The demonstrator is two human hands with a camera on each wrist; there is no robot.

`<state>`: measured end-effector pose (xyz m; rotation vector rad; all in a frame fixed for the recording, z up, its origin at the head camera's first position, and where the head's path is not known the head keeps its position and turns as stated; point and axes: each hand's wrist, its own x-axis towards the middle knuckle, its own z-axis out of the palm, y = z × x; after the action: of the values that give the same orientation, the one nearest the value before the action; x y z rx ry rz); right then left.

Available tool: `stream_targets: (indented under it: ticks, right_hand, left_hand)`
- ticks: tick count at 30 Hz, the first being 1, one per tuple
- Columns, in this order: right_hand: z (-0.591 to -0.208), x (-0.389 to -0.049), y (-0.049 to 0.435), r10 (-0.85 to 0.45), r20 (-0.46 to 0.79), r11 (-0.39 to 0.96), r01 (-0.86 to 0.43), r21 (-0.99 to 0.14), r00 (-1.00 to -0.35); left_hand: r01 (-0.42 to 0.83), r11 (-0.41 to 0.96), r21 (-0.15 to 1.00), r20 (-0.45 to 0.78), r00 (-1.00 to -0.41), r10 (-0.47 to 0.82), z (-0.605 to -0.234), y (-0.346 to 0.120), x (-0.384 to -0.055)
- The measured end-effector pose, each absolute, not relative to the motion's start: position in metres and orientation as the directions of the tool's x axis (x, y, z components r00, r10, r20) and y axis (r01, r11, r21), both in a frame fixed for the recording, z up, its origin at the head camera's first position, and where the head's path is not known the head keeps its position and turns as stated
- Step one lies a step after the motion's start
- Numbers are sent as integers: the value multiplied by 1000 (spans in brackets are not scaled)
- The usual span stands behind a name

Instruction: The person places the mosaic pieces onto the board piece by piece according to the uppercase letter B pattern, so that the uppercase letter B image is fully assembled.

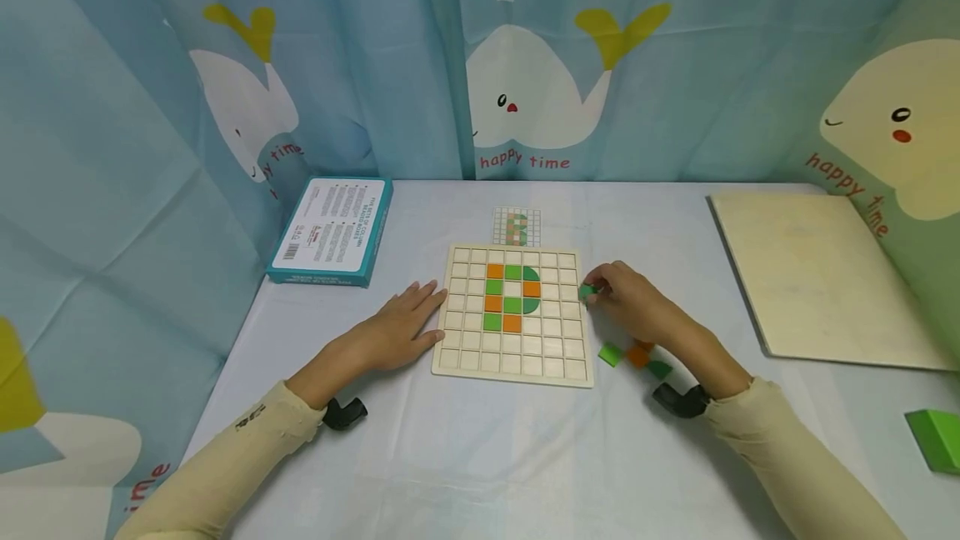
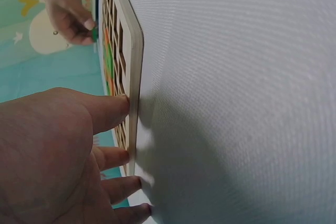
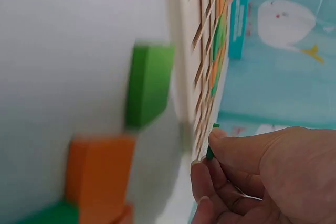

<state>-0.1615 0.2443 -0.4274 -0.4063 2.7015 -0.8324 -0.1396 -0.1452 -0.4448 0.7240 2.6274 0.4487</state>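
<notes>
A wooden grid board (image 1: 468, 361) lies flat on the table, bearing orange squares, light green squares and dark green quarter-round tiles arranged like a letter P. My left hand (image 1: 397, 327) rests at its left edge; in the left wrist view the thumb and fingertips touch the board's side, fingers extended. Just off the right edge, my right hand (image 1: 630, 300) pinches a dark green tile (image 1: 587, 291) between thumb and fingers. Below that hand lie a light green tile (image 1: 611, 354), an orange tile (image 1: 637, 356) and a dark green quarter-round tile (image 1: 659, 369).
Behind the board lies a small printed card (image 1: 517, 227) with a coloured grid pattern. A teal and white box (image 1: 330, 230) sits at the back left. On the right are a large pale wooden panel (image 1: 817, 273) and a green block (image 1: 937, 440). Whale-print curtains (image 1: 405, 65) surround the table.
</notes>
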Motion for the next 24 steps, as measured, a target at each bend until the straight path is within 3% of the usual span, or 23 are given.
stream_targets:
  ticks: [10, 20, 24]
  right_hand:
    - [-426, -134, 205, -458, -96, 717, -303, -628, -884]
    - [-443, -124, 173, -487, 38, 741, -436, -511, -873]
    - [-442, -122, 167, -467, 20, 753, -409, -515, -884]
  left_hand:
    - [423, 817, 393, -269, -796, 542, -447, -146, -141]
    - [421, 823, 381, -273, -799, 536, -446, -145, -140]
    - [420, 827, 374, -281, -798, 533, -447, -145, -141]
